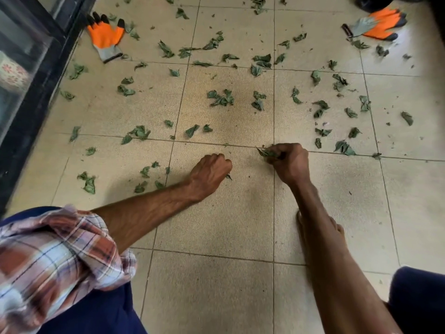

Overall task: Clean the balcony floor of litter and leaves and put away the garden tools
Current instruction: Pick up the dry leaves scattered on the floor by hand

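The tiled balcony floor (216, 273) fills the view, and I crouch over it. A dark door frame (36, 104) runs along its left edge. My rolled-up checked sleeve (55, 256) sits at the near left corner. My bare foot (337, 233) rests flat on the tiles, partly behind my right forearm.

Two orange-and-grey gloves lie on the floor. One glove (106, 37) is at the far left, just beside the door frame, with its fingers pointing away from me. The other glove (378, 25) is in the far right corner.

My left hand (212, 169) is down on the middle of the floor, closed in a fist, and a leaf scrap (228, 176) sticks out from under its fingers. My right hand (289, 162) is just beside it on a tile joint. Its fingers are curled tightly round a small bunch of leaves (266, 153).

Green, crumpled loose leaves (221, 98) are scattered over the far half of the floor, from the door frame to the right edge. The tiles nearest me are mostly bare.
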